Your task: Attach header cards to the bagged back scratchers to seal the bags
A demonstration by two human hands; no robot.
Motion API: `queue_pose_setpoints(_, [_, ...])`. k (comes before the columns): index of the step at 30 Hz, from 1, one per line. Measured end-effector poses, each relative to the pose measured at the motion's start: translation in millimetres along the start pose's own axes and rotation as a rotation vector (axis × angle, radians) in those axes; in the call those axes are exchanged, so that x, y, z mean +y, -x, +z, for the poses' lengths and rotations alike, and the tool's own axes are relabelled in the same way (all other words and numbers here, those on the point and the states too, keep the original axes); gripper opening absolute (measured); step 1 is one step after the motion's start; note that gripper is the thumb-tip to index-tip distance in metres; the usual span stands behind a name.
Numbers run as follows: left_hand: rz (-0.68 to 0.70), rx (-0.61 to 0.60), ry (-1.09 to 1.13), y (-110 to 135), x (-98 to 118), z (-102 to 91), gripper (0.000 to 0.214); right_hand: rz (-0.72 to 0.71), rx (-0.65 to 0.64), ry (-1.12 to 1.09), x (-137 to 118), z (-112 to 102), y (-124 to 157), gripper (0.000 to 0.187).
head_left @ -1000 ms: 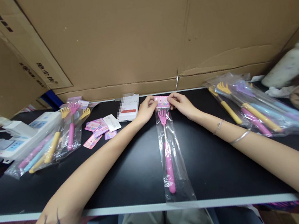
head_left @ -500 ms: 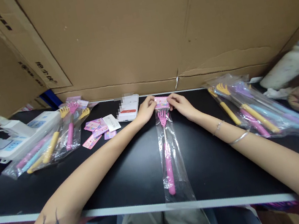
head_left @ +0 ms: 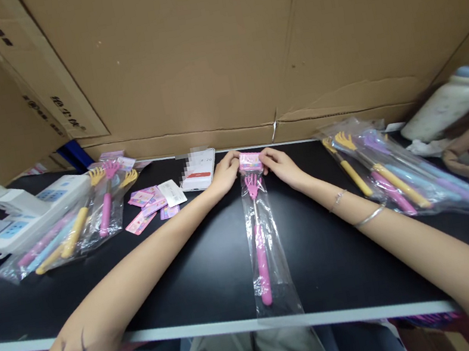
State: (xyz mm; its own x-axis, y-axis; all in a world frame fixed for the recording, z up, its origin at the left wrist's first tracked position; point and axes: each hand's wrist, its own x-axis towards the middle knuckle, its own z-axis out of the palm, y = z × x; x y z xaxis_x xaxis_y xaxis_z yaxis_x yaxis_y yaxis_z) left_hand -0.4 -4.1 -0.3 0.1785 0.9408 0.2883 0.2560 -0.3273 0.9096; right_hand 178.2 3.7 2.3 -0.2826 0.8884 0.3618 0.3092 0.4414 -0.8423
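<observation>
A pink back scratcher [head_left: 262, 261] with a claw-shaped head lies lengthwise in front of me inside a clear plastic bag [head_left: 283, 276]. At the far end of this bag sits a small pink printed card [head_left: 250, 162]. My left hand [head_left: 227, 172] pinches the card's left edge between closed fingers. On the opposite edge, my right hand [head_left: 281, 167] grips the card the same way. Whether the card is folded over the bag's mouth I cannot tell. More pink and purple cards [head_left: 146, 208] lie loose to the left of my left hand.
A phone [head_left: 198, 170] lies behind the loose cards. Bagged back scratchers lie at left [head_left: 107, 213] beside a white power strip [head_left: 46, 202], and more bagged ones [head_left: 390, 172] at right. A white bottle [head_left: 444, 105] stands far right. Cardboard [head_left: 195, 55] walls the table's back.
Both hands stay on the card, and its printed front shows a little more fully now. The whole view has shifted slightly; the bagged back scratcher lies as before.
</observation>
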Motion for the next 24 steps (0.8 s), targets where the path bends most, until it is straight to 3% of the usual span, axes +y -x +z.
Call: queue_pose_setpoints(24, [0.052, 0.007, -0.022, -2.4, -5.5, -0.2, 0.015, -0.017, -0.01, 0.029, -0.4, 0.3, 0.6, 0.024])
